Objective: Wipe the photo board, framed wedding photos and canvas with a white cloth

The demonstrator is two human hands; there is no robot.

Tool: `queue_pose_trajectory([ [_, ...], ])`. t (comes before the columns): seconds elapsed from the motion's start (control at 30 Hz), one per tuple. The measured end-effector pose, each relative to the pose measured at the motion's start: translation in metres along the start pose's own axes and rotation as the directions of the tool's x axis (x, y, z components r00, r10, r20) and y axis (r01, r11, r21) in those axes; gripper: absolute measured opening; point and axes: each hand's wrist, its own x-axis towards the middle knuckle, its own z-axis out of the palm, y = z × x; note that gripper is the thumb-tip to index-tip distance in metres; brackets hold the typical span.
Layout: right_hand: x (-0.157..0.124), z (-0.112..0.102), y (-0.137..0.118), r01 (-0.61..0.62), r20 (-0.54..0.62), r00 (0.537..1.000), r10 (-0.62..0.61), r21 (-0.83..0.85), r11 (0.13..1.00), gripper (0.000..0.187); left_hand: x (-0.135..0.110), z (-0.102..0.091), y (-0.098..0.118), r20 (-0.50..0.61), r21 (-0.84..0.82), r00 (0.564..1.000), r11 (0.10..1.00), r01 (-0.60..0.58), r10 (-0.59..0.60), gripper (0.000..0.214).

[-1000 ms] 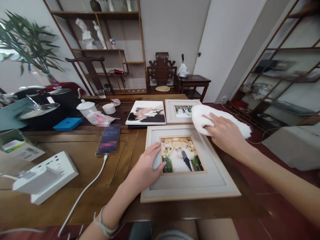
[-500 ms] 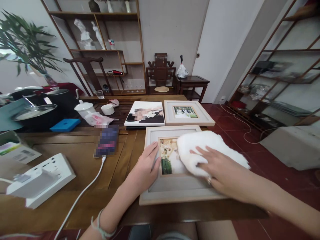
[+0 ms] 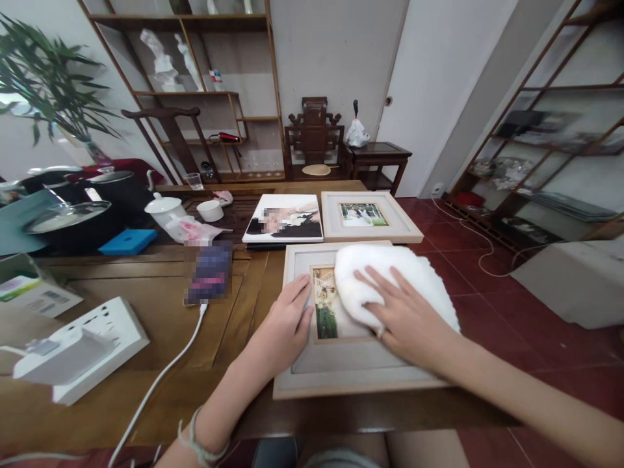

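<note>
Head view: the frame (image 3: 341, 361) lies flat on the bench (image 3: 156, 279), near edge. The left hand (image 3: 287, 318) rests on its left side, fingers together, thumb apart. The right hand (image 3: 409, 318), fingers spread, presses a white cloth (image 3: 402, 265) over the photo's (image 3: 325, 309) right part. Wiping appears under way; finished extent cannot be determined. Far frame (image 3: 364, 214) untouched.

On the wooden table (image 3: 168, 281) lie a near frame (image 3: 336, 361) and a far frame (image 3: 366, 214) at right, and a power strip (image 3: 125, 328) near left.
</note>
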Motion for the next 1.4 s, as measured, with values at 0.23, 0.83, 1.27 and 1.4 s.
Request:
queue_pose_trajectory([
  [0.23,0.046,0.006,0.036,-0.059,-0.047,0.998,0.053,-0.145,0.988,0.043,0.002,-0.003,0.001,0.005,-0.008,1.000,1.000,0.010,-0.010,0.044],
  [0.83,-0.045,-0.035,-0.033,0.176,0.149,0.963,-0.227,0.296,0.939,0.035,0.003,-0.003,0.002,0.011,-0.025,1.000,1.000,-0.004,0.004,0.043],
  [1.27,0.054,0.001,0.024,0.070,0.003,0.998,-0.070,-0.065,0.995,0.050,0.003,-0.003,0.000,-0.013,-0.054,1.000,0.999,0.002,-0.003,0.041],
  [1.4,0.035,-0.009,0.005,0.097,0.105,0.989,-0.104,0.071,0.993,0.046,0.003,0.001,-0.001,-0.052,-0.066,0.999,0.998,-0.005,0.001,0.041],
])
